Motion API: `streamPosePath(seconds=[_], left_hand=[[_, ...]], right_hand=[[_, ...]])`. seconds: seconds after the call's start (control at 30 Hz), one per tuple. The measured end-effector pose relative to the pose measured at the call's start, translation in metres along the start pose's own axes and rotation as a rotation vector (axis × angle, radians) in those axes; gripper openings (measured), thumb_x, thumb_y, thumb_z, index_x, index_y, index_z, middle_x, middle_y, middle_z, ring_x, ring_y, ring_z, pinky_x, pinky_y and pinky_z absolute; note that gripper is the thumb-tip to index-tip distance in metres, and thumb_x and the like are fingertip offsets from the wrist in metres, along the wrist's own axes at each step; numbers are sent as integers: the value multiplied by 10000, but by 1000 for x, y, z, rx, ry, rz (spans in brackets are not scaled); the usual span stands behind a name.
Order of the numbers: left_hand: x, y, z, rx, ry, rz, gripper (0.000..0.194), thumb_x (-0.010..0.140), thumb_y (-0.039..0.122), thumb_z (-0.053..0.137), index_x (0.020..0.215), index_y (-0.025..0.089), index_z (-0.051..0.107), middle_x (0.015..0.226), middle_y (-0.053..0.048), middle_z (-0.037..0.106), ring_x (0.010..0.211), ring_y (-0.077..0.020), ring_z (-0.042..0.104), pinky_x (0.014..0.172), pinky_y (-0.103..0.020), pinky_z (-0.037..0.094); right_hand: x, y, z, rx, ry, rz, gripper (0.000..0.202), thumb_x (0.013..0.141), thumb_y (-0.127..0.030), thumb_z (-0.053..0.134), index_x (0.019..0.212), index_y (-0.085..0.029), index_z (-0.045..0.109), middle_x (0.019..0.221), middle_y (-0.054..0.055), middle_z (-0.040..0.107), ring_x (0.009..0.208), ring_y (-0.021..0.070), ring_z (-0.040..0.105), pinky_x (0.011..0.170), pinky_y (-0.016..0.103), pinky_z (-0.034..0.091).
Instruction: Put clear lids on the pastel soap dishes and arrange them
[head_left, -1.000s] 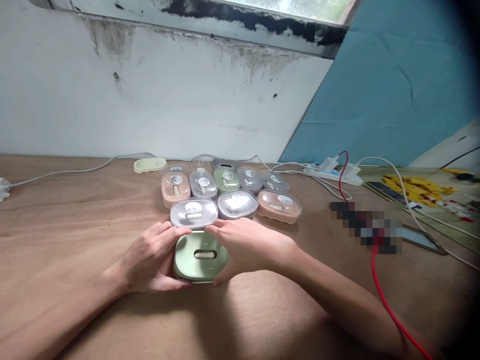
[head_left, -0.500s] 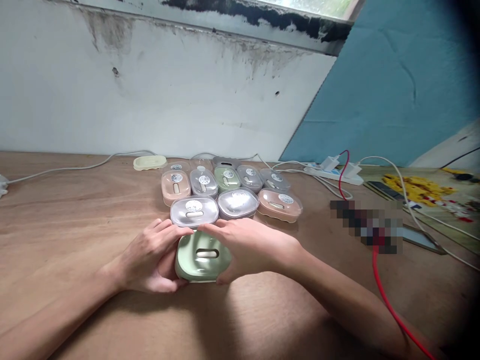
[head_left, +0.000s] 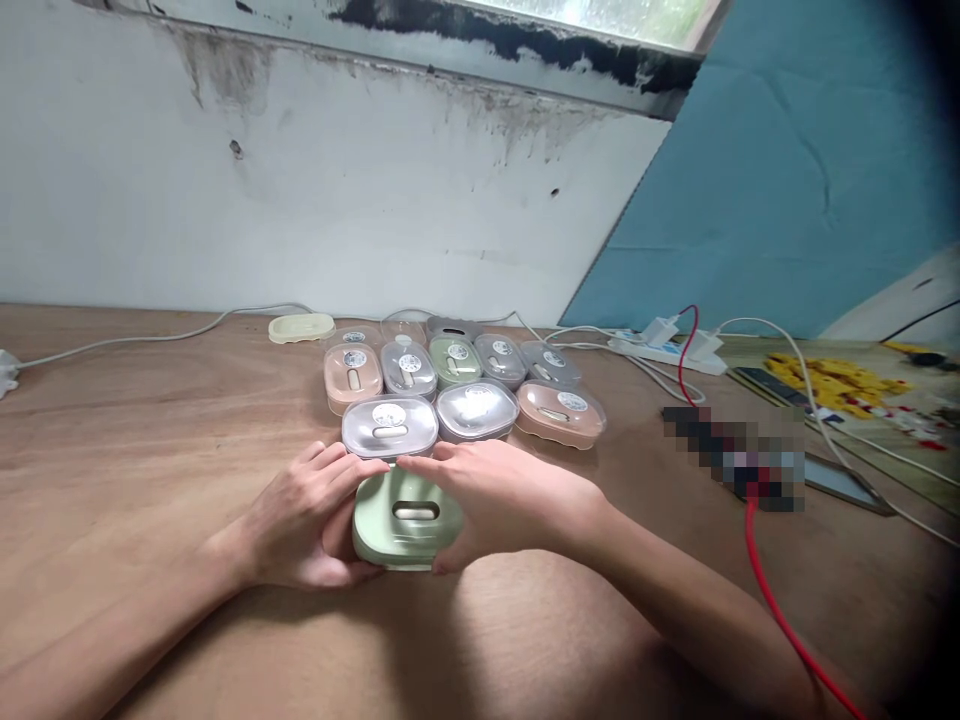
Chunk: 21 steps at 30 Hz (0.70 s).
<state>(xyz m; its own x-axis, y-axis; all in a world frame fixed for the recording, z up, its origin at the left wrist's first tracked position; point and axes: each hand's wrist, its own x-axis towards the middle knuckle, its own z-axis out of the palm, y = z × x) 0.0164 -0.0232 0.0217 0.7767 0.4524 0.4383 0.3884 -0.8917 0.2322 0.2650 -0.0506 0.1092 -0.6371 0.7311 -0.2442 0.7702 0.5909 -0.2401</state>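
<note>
A light green oval box (head_left: 405, 540) with a slot in its top stands on the table in front of me; something pale shows in the slot. My left hand (head_left: 315, 515) grips its left side, thumb at the near edge and fingers at the far edge. Around the right side my right hand (head_left: 502, 500) is closed in the same way, hiding that end. Just beyond the fingers sit similar boxes with clear covers and round stickers: a grey one (head_left: 360, 437), another grey one (head_left: 478, 425) and a pink one (head_left: 559, 428).
Several more boxes stand behind, including a pink box (head_left: 351, 385) and a green box (head_left: 450, 372). A cream lid (head_left: 300, 328) lies at the back left. To the right are a power strip (head_left: 675, 352), a red cable (head_left: 780, 620) and yellow pieces (head_left: 840, 385).
Both hands keep their hold on the green box, which stays in place. The whole view has shifted very slightly; nothing else visibly differs.
</note>
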Motion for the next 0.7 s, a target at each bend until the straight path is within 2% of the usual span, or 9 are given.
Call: streamPosePath(seconds=[0.13,0.27,0.47,0.57,0.7], left_hand=[[-1,-1,1,34,-17,28,717,691,556,785,1254,179,548,1108,-99,693,951,-290,615,819,-421,466],[-3,-2,4,69,18,33,642,705,476,760,1242,175,576,1094,-110,697,932,-281,622,807,-414,473],[-6,-3,4,194,55,142,609,755,525,715,1232,159,625,983,-115,717,841,-279,625,718,-406,451],[-6,-3,3,225,39,156,606,779,561,696,1227,156,636,1004,-119,721,851,-285,617,719,-418,446],[-7,-4,3,224,31,143,621,799,619,682,1238,182,645,1053,-122,717,878,-294,622,737,-430,466]], right_hand=[[1,-1,4,-38,-8,19,726,718,-587,766,1285,-157,617,1043,119,717,801,274,683,574,337,448],[0,-3,6,-88,5,25,681,737,-618,749,1189,-120,643,1013,138,728,797,283,691,597,354,473],[0,-7,5,-115,-6,35,673,723,-609,775,1177,-132,639,1031,131,733,821,279,704,617,335,489],[3,-9,7,-127,-19,44,663,730,-624,767,1152,-128,645,1018,129,730,801,276,705,600,333,484],[6,-11,11,-127,-55,89,744,701,-647,780,1193,-108,634,1067,154,719,818,301,715,596,344,496]])
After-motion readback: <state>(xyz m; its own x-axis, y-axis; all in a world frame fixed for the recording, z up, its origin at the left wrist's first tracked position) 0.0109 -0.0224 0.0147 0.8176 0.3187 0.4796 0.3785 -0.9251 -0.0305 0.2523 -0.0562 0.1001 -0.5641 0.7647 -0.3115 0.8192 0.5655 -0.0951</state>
